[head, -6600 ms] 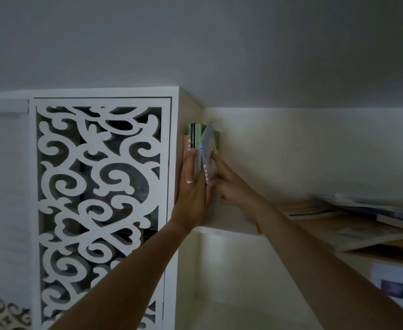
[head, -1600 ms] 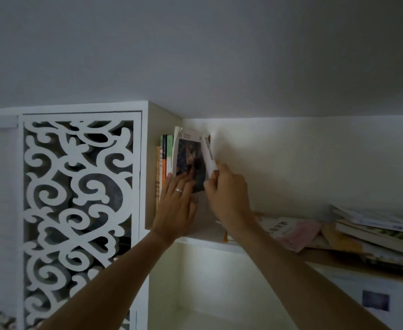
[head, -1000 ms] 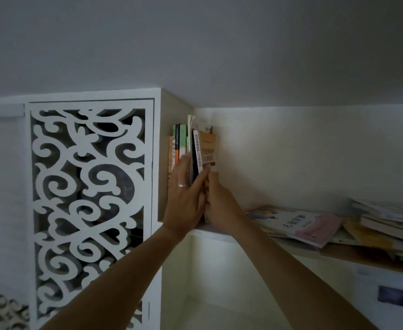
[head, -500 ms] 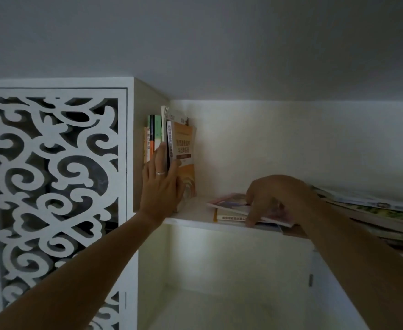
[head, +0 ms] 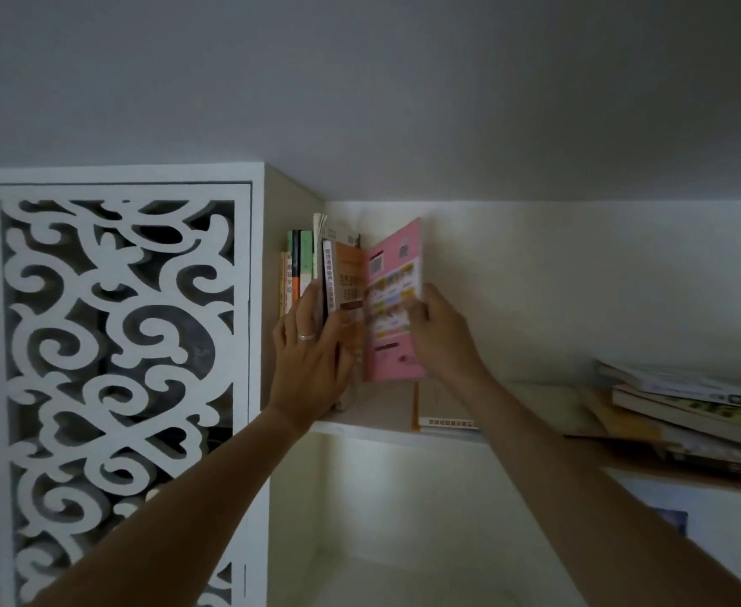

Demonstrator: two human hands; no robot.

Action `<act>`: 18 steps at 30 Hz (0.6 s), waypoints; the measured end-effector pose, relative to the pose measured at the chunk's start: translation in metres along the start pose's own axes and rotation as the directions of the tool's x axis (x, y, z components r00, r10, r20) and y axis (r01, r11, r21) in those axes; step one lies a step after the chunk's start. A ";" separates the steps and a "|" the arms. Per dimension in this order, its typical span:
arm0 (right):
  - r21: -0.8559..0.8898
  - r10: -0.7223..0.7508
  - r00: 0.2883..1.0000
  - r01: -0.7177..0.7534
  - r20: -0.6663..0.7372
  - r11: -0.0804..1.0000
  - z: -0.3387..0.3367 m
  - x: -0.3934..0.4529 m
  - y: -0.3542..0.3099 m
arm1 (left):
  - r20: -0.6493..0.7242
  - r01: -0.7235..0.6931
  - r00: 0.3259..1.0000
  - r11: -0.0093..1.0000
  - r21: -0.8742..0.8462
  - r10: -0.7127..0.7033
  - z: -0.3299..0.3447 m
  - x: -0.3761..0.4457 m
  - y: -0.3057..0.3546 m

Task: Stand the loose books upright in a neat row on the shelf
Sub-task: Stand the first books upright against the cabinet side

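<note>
While left hand (head: 311, 343) presses flat on upright books (head: 316, 265), right hand (head: 436, 339) grips pink book (head: 392, 300).

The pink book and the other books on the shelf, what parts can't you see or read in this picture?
- pink book: cover print is motion-blurred; the right hand covers its right edge.
- upright row: the left hand hides the lower spines; titles are too small to read.
- flat book on the shelf: the right forearm covers much of it.
- flat stack: cut off by the right frame edge, so a count is impossible.

Upright books (head: 316, 269) at shelf (head: 386, 431) left end (loose stack (head: 693, 414) right).
</note>
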State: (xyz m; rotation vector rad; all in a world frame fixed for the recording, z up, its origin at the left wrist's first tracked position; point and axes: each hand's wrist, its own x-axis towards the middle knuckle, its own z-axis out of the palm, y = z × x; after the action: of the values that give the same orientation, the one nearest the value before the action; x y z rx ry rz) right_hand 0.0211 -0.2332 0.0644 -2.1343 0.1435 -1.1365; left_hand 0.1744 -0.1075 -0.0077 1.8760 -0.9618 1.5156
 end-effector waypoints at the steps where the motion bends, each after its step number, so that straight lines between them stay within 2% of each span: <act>1: -0.011 -0.022 0.996 0.023 0.091 1.000 0.015 -0.004 -0.002 | 0.008 0.015 1.000 1.000 -0.010 -0.015 -0.001 0.000 0.000; 3: -0.037 -0.034 0.963 0.046 0.268 0.998 0.043 -0.009 -0.003 | 0.021 0.037 0.999 0.999 -0.009 -0.037 -0.002 -0.001 -0.001; 5: -0.043 -0.012 0.935 0.029 0.356 0.999 0.053 -0.011 0.001 | 0.034 0.040 0.999 0.999 -0.015 -0.039 -0.002 -0.001 0.002; 7: -0.057 -0.004 0.915 0.029 0.403 0.998 0.052 -0.006 0.004 | 0.001 0.047 0.999 0.997 -0.068 -0.047 -0.001 -0.002 0.002; 10: -0.199 -0.007 0.880 0.115 0.475 0.973 0.044 0.000 0.009 | -0.037 0.052 0.998 0.991 -0.125 -0.057 0.000 -0.003 0.001; 14: -0.361 0.084 0.867 0.114 0.490 0.926 0.047 -0.013 0.014 | 0.019 0.001 1.000 0.999 0.039 -0.001 0.006 -0.004 -0.004; 18: -0.554 0.143 0.790 0.277 0.597 0.785 0.022 -0.018 0.014 | 0.048 -0.006 0.999 0.998 0.062 0.003 0.007 -0.005 -0.006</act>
State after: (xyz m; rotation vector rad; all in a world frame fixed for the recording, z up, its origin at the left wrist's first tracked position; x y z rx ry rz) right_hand 0.0303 -0.2246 0.0348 -3.0258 0.1459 -0.3652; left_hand 0.1827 -0.1079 -0.0139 1.9627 -0.9504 1.5257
